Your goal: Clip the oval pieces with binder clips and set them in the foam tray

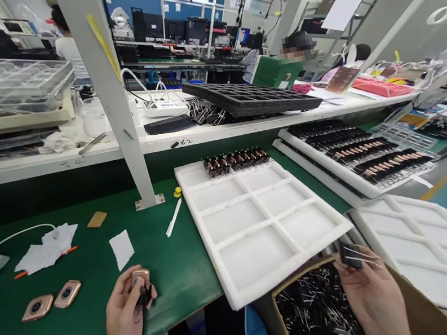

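Observation:
My left hand (122,307) is closed round a rose-gold watch case (141,275), with a black binder clip (144,297) at its lower edge. Whether that clip grips the case I cannot tell. In my right hand (373,291) is another black binder clip (350,256), its wire handles pointing right. That hand is above the edge of a cardboard box (278,312) filled with black binder clips (316,312). Two more rose-gold watch cases (68,294) lie on the green mat to the left. A row of clipped watch cases (237,161) stands in the far end of the white foam tray (233,202).
Another foam tray (438,246) lies at right, below stacked trays with rows of clipped cases (394,162). A white pen (174,217), paper pieces (122,249) and a tan pad (97,219) are on the mat. A white post (108,95) rises behind; a shelf (242,128) crosses the back.

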The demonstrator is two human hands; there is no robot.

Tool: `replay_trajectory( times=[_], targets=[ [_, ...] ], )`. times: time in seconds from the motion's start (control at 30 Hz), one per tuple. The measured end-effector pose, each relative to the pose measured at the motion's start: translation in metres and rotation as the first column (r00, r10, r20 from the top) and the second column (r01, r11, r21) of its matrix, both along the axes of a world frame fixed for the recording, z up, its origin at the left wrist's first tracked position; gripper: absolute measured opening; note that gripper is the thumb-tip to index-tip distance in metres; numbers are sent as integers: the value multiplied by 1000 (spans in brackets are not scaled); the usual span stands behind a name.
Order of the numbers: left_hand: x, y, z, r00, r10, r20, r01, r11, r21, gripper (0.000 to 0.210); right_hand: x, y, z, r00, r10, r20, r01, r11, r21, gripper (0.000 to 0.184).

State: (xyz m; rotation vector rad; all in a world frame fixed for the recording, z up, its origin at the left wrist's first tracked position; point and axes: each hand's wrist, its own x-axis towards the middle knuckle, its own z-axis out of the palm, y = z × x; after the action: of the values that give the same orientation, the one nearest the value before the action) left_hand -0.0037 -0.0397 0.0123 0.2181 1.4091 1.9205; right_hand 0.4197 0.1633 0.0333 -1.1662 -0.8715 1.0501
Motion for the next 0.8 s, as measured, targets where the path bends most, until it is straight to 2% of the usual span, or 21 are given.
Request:
replay_trajectory(
  times=[0.1, 0.2, 0.33, 0.43, 0.5, 0.63, 0.8],
  targets=[
    [1, -1, 0, 1000, 5, -5, -5, 1000, 14, 43, -47, 6, 16, 982, 166, -86, -169, 985, -36, 32],
    [1, -1, 0, 1000, 10, -11, -10, 999, 31, 41, -98, 7, 25, 924, 344, -165, -361, 929, -85, 31],
    [2, -2, 1, 1000, 16, -14, -15, 1000, 27, 43, -155, 4, 42, 748, 603, -276, -631, 776, -16, 17],
    [2, -2, 1, 1000, 16, -24, -15, 999, 30, 44, -189, 9, 57, 594, 701, -394, -741, 668, 70, 23],
    [2, -2, 0, 999, 17, -36, -16, 999, 32, 43, -209, 17, 62, 525, 751, -401, -794, 602, 89, 23],
    [3, -2, -3, 998, 18, -65, -16, 1000, 17, 43, -248, 34, 54, 397, 812, -428, -886, 461, 53, 18],
    [5, -1, -7, 994, 15, -108, -16, 1000, -7, 46, -288, 36, 44, 186, 841, -508, -974, 225, 15, 21]
  ],
)
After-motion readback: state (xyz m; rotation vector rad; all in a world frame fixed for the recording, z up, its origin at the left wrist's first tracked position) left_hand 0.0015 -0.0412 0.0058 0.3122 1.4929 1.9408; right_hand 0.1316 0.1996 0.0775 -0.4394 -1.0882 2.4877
